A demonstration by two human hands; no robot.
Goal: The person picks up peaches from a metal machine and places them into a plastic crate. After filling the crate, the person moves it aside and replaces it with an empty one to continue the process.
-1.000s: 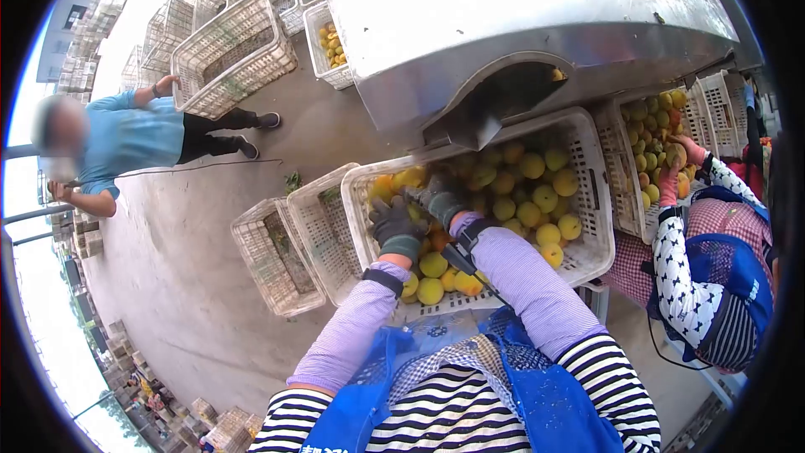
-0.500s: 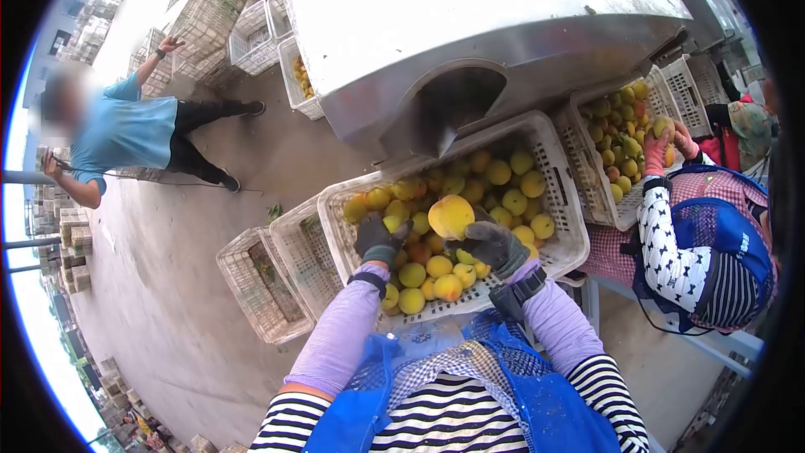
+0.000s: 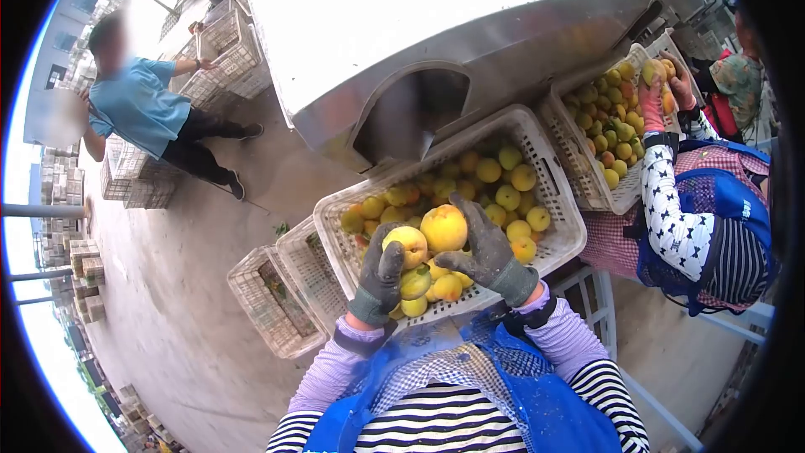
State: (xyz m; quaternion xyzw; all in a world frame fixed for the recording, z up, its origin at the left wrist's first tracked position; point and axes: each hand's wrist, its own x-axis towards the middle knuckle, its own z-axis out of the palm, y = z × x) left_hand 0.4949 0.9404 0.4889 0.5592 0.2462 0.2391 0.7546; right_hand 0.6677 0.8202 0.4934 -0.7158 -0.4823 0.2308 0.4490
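Note:
My left hand (image 3: 379, 278), in a grey work glove, is closed around a yellow peach (image 3: 407, 246). Another peach (image 3: 444, 228), yellow with an orange tint, rests against the fingers and thumb of my right hand (image 3: 493, 253), gloved the same way. The two fruits are side by side, almost level. Both hands are over the near part of a white plastic crate (image 3: 573, 226), which holds many yellow, greenish and reddish peaches (image 3: 507, 195). A yellow-green peach (image 3: 414, 283) shows just below the left-hand fruit.
A metal machine (image 3: 503, 50) with a dark chute opening stands behind the crate. Stacked crates (image 3: 267, 298) are at the left. On the right, a co-worker (image 3: 704, 218) handles peaches over another full crate (image 3: 616, 193). A person in a blue shirt (image 3: 151, 105) stands among crates.
My left hand has come up from among the fruit with a peach. My right hand keeps its peach, now beside the left one. The person in blue has turned and lowered an arm towards crates.

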